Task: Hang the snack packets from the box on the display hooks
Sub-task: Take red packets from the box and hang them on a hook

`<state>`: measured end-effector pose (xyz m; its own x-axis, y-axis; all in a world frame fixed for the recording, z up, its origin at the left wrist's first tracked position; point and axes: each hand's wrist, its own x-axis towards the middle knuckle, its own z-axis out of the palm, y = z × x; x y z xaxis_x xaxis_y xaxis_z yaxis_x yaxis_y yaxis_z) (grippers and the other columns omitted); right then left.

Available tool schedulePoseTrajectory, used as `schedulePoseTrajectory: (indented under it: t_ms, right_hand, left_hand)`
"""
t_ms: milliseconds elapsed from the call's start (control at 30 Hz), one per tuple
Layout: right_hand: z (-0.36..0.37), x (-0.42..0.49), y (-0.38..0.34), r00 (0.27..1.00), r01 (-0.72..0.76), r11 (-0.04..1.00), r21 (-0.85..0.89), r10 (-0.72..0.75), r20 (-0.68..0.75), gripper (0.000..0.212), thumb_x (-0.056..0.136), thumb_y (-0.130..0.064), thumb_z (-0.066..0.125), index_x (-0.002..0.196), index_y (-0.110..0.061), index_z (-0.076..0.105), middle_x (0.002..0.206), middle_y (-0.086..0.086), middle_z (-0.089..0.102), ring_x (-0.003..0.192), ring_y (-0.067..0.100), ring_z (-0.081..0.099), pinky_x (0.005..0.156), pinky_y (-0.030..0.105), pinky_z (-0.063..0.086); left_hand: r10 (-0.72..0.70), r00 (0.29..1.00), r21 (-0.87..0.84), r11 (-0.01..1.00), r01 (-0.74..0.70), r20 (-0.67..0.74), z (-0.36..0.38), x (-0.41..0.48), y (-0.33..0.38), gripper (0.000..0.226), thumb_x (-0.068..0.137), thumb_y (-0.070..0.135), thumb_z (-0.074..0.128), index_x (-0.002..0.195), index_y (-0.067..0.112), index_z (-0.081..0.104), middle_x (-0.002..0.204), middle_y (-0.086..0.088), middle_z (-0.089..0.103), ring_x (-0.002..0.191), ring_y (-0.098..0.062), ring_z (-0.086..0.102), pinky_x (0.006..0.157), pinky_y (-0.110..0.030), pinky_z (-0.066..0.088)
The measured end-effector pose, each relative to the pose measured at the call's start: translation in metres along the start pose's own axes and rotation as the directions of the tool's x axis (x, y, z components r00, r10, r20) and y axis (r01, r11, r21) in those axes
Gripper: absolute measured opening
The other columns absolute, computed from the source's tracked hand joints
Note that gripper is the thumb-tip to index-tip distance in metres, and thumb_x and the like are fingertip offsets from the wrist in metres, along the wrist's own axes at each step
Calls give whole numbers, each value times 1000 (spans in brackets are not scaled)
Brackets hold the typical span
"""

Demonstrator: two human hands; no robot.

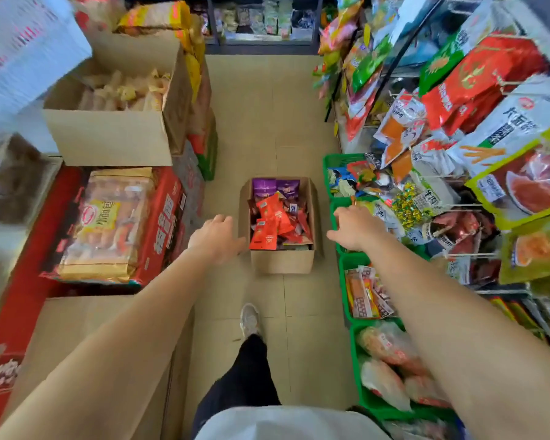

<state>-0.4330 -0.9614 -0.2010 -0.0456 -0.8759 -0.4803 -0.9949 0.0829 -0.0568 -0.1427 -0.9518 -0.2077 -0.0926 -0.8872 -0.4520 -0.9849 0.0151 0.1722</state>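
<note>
Nearest you, your dark trouser leg and pale shoe (250,319) stand on the tiled floor (267,122) of the aisle, with a row of green baskets (356,344) of packets along the aisle's right edge. Both your arms reach forward. Your left hand (215,238) hangs with loose, spread fingers just beside the left wall of the cardboard box (281,262), holding nothing. Your right hand (354,228) is also empty, fingers apart, over the near rim of a green basket to the right of the box. The box sits open on the floor in the middle of the aisle, filled with red and purple snack packets (272,217). To the right, the display hooks (467,255) stick out from the rack, already carrying hanging bags. On the left, a red carton (159,223) bears a bread pack, and a bigger open cardboard carton (108,138) rests behind it. A shelf (261,23) closes the aisle's far end.
</note>
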Motion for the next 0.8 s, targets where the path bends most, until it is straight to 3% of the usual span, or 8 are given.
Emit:
schedulePoseTrajectory:
  t_ms: [200, 367, 600, 667, 800]
  right_hand:
    - [-21, 120, -28, 996, -19, 995, 97, 10, 94, 60, 91, -52, 56, 139, -17, 46, 140, 14, 48, 128, 36, 46, 98, 46, 46]
    - [14, 216, -42, 990, 61, 990, 126, -76, 116, 50, 88, -51, 58, 128, -21, 55, 125, 9, 56, 116, 33, 54, 91, 44, 49]
    - [195, 402, -21, 967, 146, 981, 124, -168, 193, 36, 84, -49, 56, 111, -25, 60, 116, 8, 60, 109, 33, 57, 86, 43, 50]
    - [263, 456, -8, 963, 129, 985, 114, -152, 223, 40, 85, -50, 56, 115, -23, 59, 119, 11, 58, 112, 34, 55, 90, 42, 49]
    - [375, 539, 7, 968, 94, 985, 147, -125, 218, 52, 83, -42, 55, 129, -19, 51, 124, 17, 48, 118, 40, 51, 96, 46, 48]
  left_hand:
    - [4, 994, 18, 1000, -6, 113, -16, 133, -31, 62, 90, 49, 51, 140, 15, 39, 140, -10, 44, 128, -32, 43, 97, -48, 45]
    - [-50, 986, -24, 998, 55, 160, 26, 223, -40, 56, 88, 45, 51, 134, 14, 44, 134, -10, 47, 123, -33, 46, 92, -46, 45]
    - [-78, 972, -151, 982, 113, 220, 213, 378, -47, 52, 89, 49, 51, 126, 13, 44, 122, -12, 52, 113, -38, 54, 85, -44, 46]
    - [-84, 966, -182, 975, 131, 244, 277, 423, -54, 54, 89, 48, 55, 127, 12, 41, 123, -14, 51, 114, -39, 53, 85, -43, 43]
    - [20, 984, -118, 993, 1, 179, 380, 491, -75, 80, 75, 56, 69, 139, 21, 37, 128, -6, 50, 118, -31, 50, 90, -38, 42]
